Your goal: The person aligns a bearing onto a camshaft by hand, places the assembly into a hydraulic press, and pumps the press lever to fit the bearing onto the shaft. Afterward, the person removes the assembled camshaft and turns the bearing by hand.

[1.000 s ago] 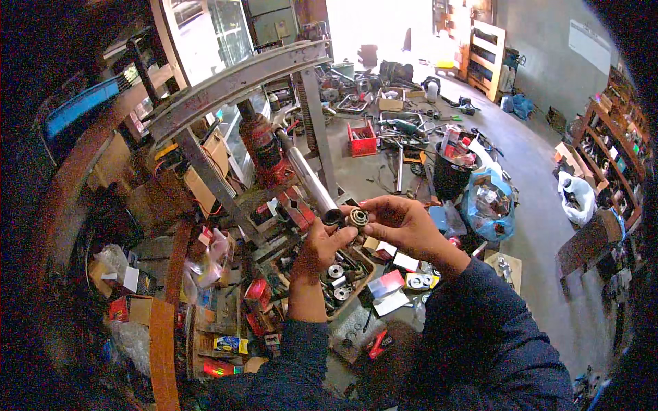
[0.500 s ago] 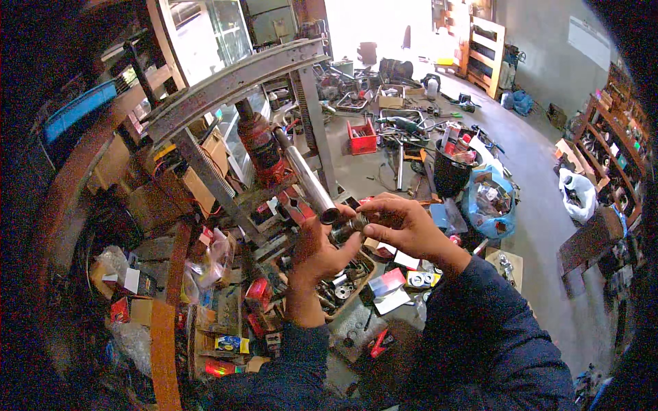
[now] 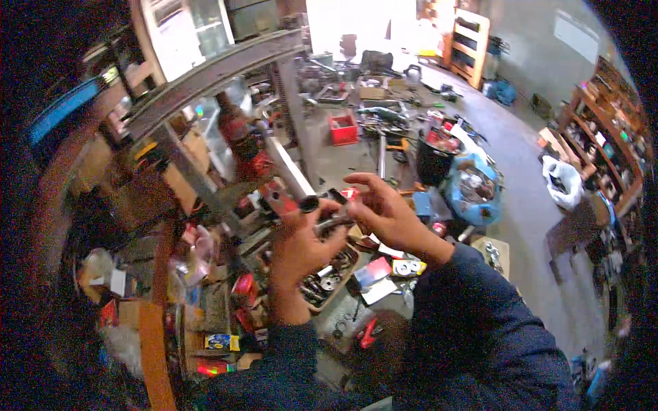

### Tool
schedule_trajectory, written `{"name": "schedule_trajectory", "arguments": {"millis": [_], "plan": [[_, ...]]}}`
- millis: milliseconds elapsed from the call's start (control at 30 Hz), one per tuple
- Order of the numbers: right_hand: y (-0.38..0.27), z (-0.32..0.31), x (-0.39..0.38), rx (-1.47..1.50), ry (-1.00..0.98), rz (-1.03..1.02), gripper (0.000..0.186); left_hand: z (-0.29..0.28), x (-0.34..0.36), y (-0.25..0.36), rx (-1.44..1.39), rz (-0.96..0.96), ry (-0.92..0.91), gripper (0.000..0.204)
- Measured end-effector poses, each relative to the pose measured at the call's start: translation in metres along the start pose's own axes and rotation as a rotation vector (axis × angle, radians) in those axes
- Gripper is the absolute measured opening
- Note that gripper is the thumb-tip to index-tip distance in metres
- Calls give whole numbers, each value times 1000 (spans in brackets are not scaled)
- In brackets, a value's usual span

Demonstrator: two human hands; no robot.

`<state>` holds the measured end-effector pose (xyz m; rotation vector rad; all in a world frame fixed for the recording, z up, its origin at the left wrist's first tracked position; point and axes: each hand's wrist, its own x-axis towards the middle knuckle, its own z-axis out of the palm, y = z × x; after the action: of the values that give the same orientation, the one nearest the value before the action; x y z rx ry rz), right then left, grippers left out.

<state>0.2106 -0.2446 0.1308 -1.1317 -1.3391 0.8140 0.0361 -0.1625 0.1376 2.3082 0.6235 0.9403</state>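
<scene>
My left hand (image 3: 305, 243) is closed around a short metal cylindrical part (image 3: 330, 223), just below the end of a shiny metal tube (image 3: 291, 171). The tube slants up and away, its dark round end by my left fingers; whether the hand also grips it, I cannot tell. My right hand (image 3: 394, 219) comes from the right, its thumb and a fingertip at the part's other end while one finger is raised. Motion blur hides the exact contact. Beyond the tube, a red bottle jack (image 3: 240, 140) stands inside a grey steel press frame (image 3: 291, 109).
Below my hands lie a tray of metal parts (image 3: 329, 281), small boxes (image 3: 373, 274) and red-handled pliers (image 3: 369, 333). Farther off are a red crate (image 3: 343, 130), a black bucket (image 3: 433, 161) and a blue bag (image 3: 474, 192). Shelves (image 3: 606, 147) line the right wall.
The whole view has shifted, so things sit farther left and slightly higher. One finger of my right hand has lifted and spread away from the cylindrical part.
</scene>
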Motion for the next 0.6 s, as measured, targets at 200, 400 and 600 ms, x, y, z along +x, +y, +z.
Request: {"name": "schedule_trajectory", "arguments": {"millis": [200, 400, 600], "plan": [[0, -5, 0, -208, 39, -371, 42, 4, -1, 4, -113, 33, -7, 29], [-5, -8, -4, -291, -15, -190, 36, 19, 5, 0, -224, 63, -12, 37], [12, -15, 5, -427, 149, -196, 31, 36, 7, -5, -415, 2, -33, 51]]}}
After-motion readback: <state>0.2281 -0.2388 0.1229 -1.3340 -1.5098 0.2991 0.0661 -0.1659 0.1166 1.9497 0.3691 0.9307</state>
